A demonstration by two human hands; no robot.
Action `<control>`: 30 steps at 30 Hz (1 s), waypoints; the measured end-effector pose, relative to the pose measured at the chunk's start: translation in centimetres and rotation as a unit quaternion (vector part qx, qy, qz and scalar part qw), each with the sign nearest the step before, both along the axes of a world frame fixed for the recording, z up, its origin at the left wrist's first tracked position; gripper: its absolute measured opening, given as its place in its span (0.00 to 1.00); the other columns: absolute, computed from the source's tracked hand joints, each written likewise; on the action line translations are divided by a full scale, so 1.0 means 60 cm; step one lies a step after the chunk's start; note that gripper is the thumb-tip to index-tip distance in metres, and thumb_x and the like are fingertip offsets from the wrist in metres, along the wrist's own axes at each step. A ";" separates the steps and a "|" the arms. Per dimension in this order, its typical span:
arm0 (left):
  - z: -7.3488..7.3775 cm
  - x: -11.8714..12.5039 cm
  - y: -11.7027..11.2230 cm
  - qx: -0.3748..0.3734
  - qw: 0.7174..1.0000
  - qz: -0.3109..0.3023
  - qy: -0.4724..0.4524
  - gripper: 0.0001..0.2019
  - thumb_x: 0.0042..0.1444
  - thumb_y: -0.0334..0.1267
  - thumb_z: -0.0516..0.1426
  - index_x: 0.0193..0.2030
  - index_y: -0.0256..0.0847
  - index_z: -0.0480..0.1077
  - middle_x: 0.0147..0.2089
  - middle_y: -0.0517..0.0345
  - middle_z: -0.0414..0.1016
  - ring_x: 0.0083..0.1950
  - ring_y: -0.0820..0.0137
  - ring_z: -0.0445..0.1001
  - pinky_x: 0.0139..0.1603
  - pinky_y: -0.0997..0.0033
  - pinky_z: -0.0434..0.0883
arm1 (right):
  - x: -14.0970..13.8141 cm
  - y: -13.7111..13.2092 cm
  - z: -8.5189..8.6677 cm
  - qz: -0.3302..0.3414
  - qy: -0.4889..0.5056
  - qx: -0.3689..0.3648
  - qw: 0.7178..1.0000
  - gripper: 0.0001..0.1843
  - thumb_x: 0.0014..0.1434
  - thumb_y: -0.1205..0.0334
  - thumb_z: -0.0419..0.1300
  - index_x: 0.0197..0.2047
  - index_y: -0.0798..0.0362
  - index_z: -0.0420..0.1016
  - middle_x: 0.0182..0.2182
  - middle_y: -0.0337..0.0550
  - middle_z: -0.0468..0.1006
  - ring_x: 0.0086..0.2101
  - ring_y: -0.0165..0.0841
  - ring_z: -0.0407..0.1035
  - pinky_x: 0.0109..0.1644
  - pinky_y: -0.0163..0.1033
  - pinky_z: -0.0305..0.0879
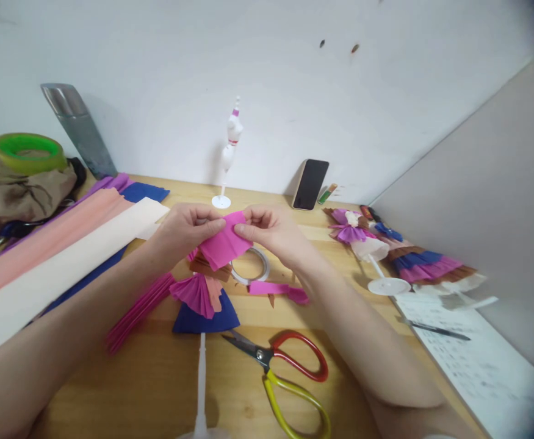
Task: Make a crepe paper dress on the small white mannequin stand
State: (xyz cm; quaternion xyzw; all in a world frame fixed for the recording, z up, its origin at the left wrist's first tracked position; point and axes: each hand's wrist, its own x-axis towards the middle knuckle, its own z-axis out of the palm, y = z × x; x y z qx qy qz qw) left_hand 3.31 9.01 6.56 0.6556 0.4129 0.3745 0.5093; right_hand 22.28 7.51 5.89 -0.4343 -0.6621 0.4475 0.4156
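Between my two hands is a small piece of pink crepe paper [226,244], pinched along its upper edge. My left hand [191,228] is closed on its left side, thumb in front. My right hand [271,231] pinches the right corner the same way. Just below lies a doll stand dressed in a blue paper skirt [207,316] with a pleated magenta layer [194,296] on top; its upper part is partly hidden by the paper I hold. A roll of white tape [267,268] and a pink paper strip [278,289] lie by my right hand.
Scissors [262,356] lie spread on the table in front. Long crepe paper strips [79,256] and a folded magenta bundle [141,311] are at left. A white mannequin [227,158] and phone [311,185] stand behind. Dressed dolls [425,262] and a written sheet [472,360] are at right.
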 end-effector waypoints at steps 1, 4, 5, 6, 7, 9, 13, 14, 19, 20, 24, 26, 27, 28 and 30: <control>0.002 0.000 -0.001 0.004 1.000 0.009 -0.005 0.10 0.46 0.42 0.63 0.26 0.36 0.76 0.22 0.61 0.75 0.23 0.76 0.68 0.23 0.79 0.64 | 0.000 0.001 0.000 -0.007 0.018 -0.010 1.000 0.12 0.50 0.54 0.66 0.29 0.54 0.72 0.23 0.36 0.73 0.25 0.27 0.64 0.30 0.35 0.61; 0.006 0.003 -0.004 0.016 0.999 0.034 -0.026 0.08 0.46 0.40 0.63 0.24 0.36 0.75 0.21 0.62 0.73 0.23 0.77 0.67 0.23 0.79 0.63 | -0.001 0.000 0.003 -0.023 0.083 -0.025 0.996 0.10 0.47 0.58 0.68 0.29 0.54 0.73 0.23 0.34 0.73 0.25 0.25 0.64 0.30 0.33 0.61; 0.005 0.004 -0.005 0.020 0.998 0.041 -0.038 0.08 0.46 0.39 0.63 0.25 0.36 0.76 0.22 0.62 0.74 0.23 0.77 0.67 0.24 0.79 0.64 | -0.001 0.000 0.005 -0.015 0.096 -0.030 0.995 0.11 0.47 0.59 0.68 0.31 0.54 0.74 0.25 0.35 0.74 0.26 0.25 0.66 0.31 0.33 0.62; 0.004 0.005 -0.006 0.024 0.997 0.049 -0.054 0.08 0.46 0.40 0.63 0.25 0.36 0.76 0.22 0.62 0.74 0.24 0.76 0.68 0.25 0.78 0.65 | -0.001 0.000 0.006 -0.005 0.103 -0.040 0.994 0.12 0.46 0.59 0.69 0.33 0.54 0.74 0.26 0.36 0.76 0.27 0.26 0.68 0.32 0.33 0.64; 0.002 0.007 -0.007 0.030 0.995 0.060 -0.069 0.08 0.46 0.40 0.63 0.26 0.36 0.76 0.23 0.61 0.75 0.25 0.75 0.69 0.26 0.77 0.66 | -0.001 0.000 0.006 0.004 0.106 -0.051 0.993 0.13 0.46 0.59 0.69 0.34 0.54 0.75 0.27 0.36 0.76 0.28 0.26 0.69 0.33 0.34 0.65; -0.004 0.009 -0.007 0.042 0.991 0.082 -0.097 0.09 0.46 0.42 0.64 0.28 0.37 0.77 0.26 0.60 0.77 0.27 0.73 0.71 0.29 0.75 0.69 | 0.000 0.002 0.004 0.005 0.109 -0.064 0.992 0.14 0.45 0.58 0.70 0.32 0.55 0.74 0.25 0.36 0.76 0.26 0.26 0.68 0.31 0.34 0.65; -0.010 0.011 -0.008 0.030 0.993 0.060 -0.094 0.11 0.47 0.44 0.64 0.30 0.37 0.78 0.28 0.58 0.79 0.29 0.71 0.74 0.31 0.73 0.71 | 0.003 0.005 -0.002 -0.032 0.128 -0.033 0.991 0.14 0.45 0.55 0.70 0.28 0.55 0.73 0.20 0.35 0.73 0.22 0.24 0.65 0.28 0.33 0.63; -0.010 0.011 -0.008 0.021 0.995 0.048 -0.084 0.11 0.47 0.44 0.64 0.31 0.37 0.78 0.28 0.57 0.79 0.29 0.71 0.74 0.31 0.72 0.71 | 0.004 0.005 -0.001 -0.037 0.126 -0.023 0.991 0.13 0.45 0.56 0.70 0.28 0.55 0.73 0.20 0.35 0.73 0.22 0.24 0.65 0.28 0.33 0.63; -0.001 0.008 -0.009 0.008 0.999 0.030 -0.022 0.09 0.47 0.40 0.63 0.28 0.36 0.77 0.27 0.58 0.78 0.28 0.72 0.72 0.30 0.74 0.69 | 0.016 -0.007 0.020 -0.011 0.039 0.021 0.999 0.11 0.48 0.57 0.68 0.31 0.55 0.74 0.24 0.37 0.74 0.26 0.27 0.67 0.31 0.35 0.64; 0.001 0.007 -0.010 0.012 0.999 0.036 -0.016 0.08 0.47 0.40 0.63 0.28 0.36 0.77 0.26 0.58 0.78 0.28 0.73 0.72 0.30 0.75 0.69 | 0.023 -0.009 0.028 -0.011 0.012 0.039 0.999 0.11 0.48 0.58 0.68 0.33 0.55 0.75 0.27 0.38 0.76 0.28 0.29 0.68 0.32 0.36 0.65; 0.004 0.005 -0.010 0.025 0.998 0.042 -0.027 0.08 0.47 0.40 0.63 0.28 0.36 0.77 0.26 0.59 0.77 0.27 0.74 0.70 0.28 0.75 0.67 | 0.058 -0.010 0.045 0.011 -0.236 0.066 0.969 0.04 0.48 0.65 0.66 0.30 0.55 0.77 0.27 0.39 0.77 0.28 0.29 0.68 0.32 0.36 0.61; 0.004 0.005 -0.012 0.018 0.999 0.033 -0.039 0.08 0.47 0.41 0.63 0.27 0.37 0.77 0.26 0.59 0.76 0.27 0.73 0.70 0.27 0.75 0.68 | 0.069 -0.013 0.040 0.085 -0.376 0.016 0.923 0.03 0.46 0.70 0.66 0.27 0.54 0.77 0.23 0.36 0.76 0.24 0.28 0.65 0.29 0.35 0.57; 0.004 0.006 -0.013 0.011 0.998 0.026 -0.047 0.08 0.47 0.41 0.63 0.27 0.37 0.76 0.25 0.59 0.76 0.26 0.73 0.70 0.27 0.74 0.68 | 0.070 -0.016 0.033 0.123 -0.429 -0.011 0.895 0.04 0.45 0.70 0.67 0.25 0.53 0.77 0.21 0.36 0.75 0.22 0.27 0.63 0.27 0.35 0.54; 0.004 0.006 -0.015 0.001 0.998 0.018 -0.055 0.08 0.47 0.41 0.63 0.27 0.37 0.76 0.25 0.59 0.75 0.26 0.73 0.70 0.26 0.74 0.68 | 0.068 -0.021 0.025 0.150 -0.470 -0.032 0.869 0.04 0.45 0.68 0.68 0.23 0.52 0.76 0.18 0.35 0.73 0.20 0.27 0.61 0.25 0.36 0.52; 0.005 0.009 -0.020 -0.021 0.997 0.004 -0.073 0.08 0.48 0.40 0.63 0.26 0.38 0.75 0.24 0.60 0.74 0.24 0.73 0.69 0.24 0.74 0.68 | 0.059 -0.031 0.008 0.159 -0.532 -0.056 0.830 0.10 0.47 0.62 0.68 0.19 0.52 0.74 0.13 0.36 0.67 0.16 0.27 0.57 0.23 0.37 0.48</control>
